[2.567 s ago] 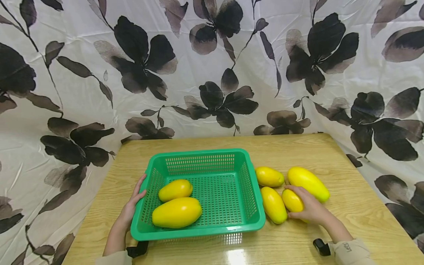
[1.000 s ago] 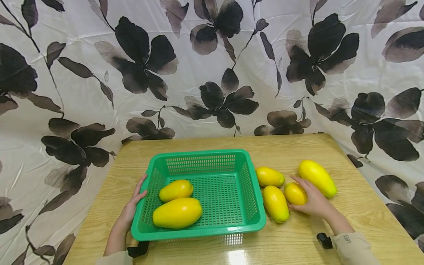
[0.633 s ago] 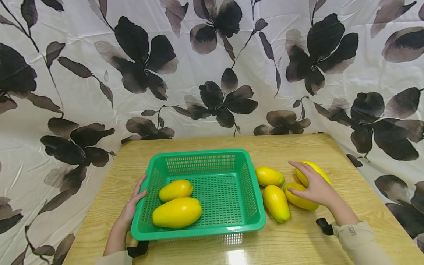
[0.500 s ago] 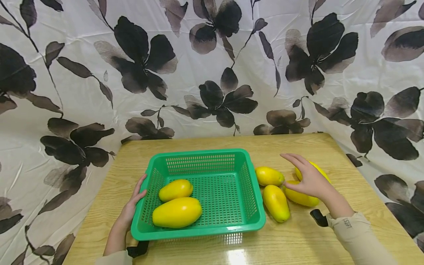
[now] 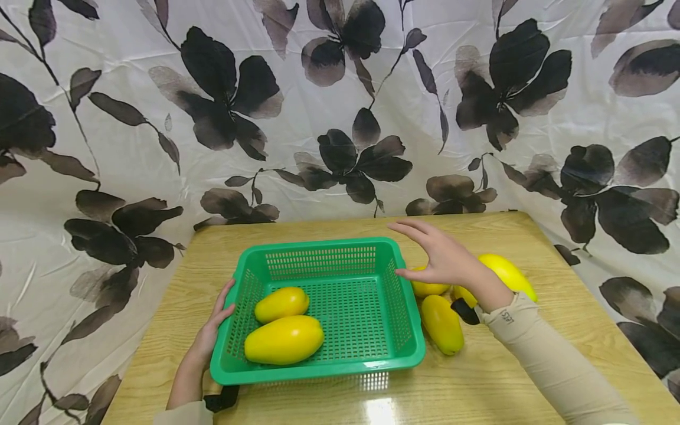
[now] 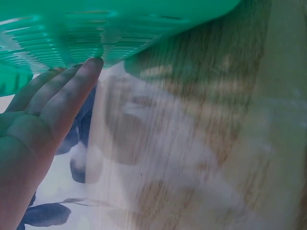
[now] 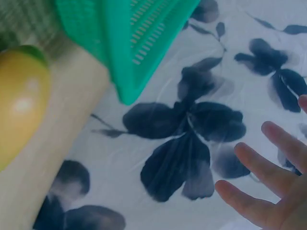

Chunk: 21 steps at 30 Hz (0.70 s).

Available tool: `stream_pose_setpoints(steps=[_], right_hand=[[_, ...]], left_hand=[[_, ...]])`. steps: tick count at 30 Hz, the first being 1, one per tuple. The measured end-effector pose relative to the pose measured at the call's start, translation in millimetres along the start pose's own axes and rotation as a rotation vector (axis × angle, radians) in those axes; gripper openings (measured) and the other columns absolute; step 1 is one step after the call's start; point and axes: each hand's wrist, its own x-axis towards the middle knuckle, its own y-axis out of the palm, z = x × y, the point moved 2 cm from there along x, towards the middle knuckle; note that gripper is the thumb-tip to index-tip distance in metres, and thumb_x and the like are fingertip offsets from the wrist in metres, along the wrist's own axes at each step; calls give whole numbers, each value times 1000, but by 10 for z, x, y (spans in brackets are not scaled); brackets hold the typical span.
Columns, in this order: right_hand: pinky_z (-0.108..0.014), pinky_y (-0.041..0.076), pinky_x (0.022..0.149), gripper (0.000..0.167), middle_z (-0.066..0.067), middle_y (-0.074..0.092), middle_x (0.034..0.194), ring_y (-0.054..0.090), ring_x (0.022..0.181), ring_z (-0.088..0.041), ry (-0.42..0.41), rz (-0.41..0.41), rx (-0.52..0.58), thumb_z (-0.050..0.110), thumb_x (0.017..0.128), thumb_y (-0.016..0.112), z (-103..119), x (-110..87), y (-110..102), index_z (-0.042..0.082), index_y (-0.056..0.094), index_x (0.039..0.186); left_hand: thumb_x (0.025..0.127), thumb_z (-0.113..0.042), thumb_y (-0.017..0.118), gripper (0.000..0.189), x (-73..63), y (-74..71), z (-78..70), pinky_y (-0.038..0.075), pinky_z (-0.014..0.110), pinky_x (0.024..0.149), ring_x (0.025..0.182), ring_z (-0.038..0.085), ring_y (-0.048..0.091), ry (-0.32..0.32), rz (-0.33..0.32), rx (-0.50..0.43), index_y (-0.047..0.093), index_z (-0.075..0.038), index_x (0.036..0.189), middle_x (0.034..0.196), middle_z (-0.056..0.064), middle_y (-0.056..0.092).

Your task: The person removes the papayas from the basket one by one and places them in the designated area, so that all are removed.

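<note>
My left hand [image 5: 209, 330] touches the left side of a green plastic basket [image 5: 319, 373], its straight fingers laid along the outer wall; the left wrist view shows the fingertips against the slotted wall [image 6: 72, 40]. Inside the basket lie a smaller yellow papaya-like fruit [image 5: 281, 303] and a larger one [image 5: 284, 340]. My right hand [image 5: 443, 260] is raised by the basket's far right corner, fingers spread and holding nothing. Below it, partly covered, is a yellow fruit [image 5: 428, 288]. Another fruit [image 5: 443, 326] leans near the basket's right wall.
Right of the basket, a large yellow fruit [image 5: 507, 276] shows behind the right wrist, and one more fruit [image 5: 463, 294] is mostly hidden by it. All rest on a wooden table [image 5: 425, 389]. A flower-patterned cloth [image 5: 297, 118] hangs behind the table.
My right hand has released the fruit it gripped among those on the right, risen, and moved left toward the basket's far right corner. The large fruit was shifted slightly right earlier. The left hand stays put.
</note>
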Motion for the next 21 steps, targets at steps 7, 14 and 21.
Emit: stream_pose_setpoints(steps=[7, 14, 21], right_hand=[[-47, 35, 96, 80, -8, 39, 138, 40, 122, -27, -44, 22, 8, 47, 74, 70, 81, 221, 50, 16, 38, 139], [-46, 33, 98, 82, -8, 37, 140, 37, 125, -26, -59, 48, 10, 51, 73, 69, 177, 375, 94, 18, 36, 140], [-44, 35, 97, 84, -6, 36, 140, 39, 123, -25, -91, 81, 4, 54, 73, 68, 299, 542, 141, 19, 34, 141]], left_hand=[[102, -29, 21, 52, -8, -3, -2, 38, 17, 85, 130, 31, 8, 1, -1, 1, -4, -30, 147, 150, 9, -15], [102, -28, 21, 52, -8, -7, 0, 39, 18, 85, 127, 25, 15, 5, -1, 6, -4, -30, 147, 150, 10, -16], [102, -28, 21, 52, -9, -3, -3, 38, 17, 84, 131, 32, 6, 2, -3, 5, -4, -30, 147, 150, 9, -17]])
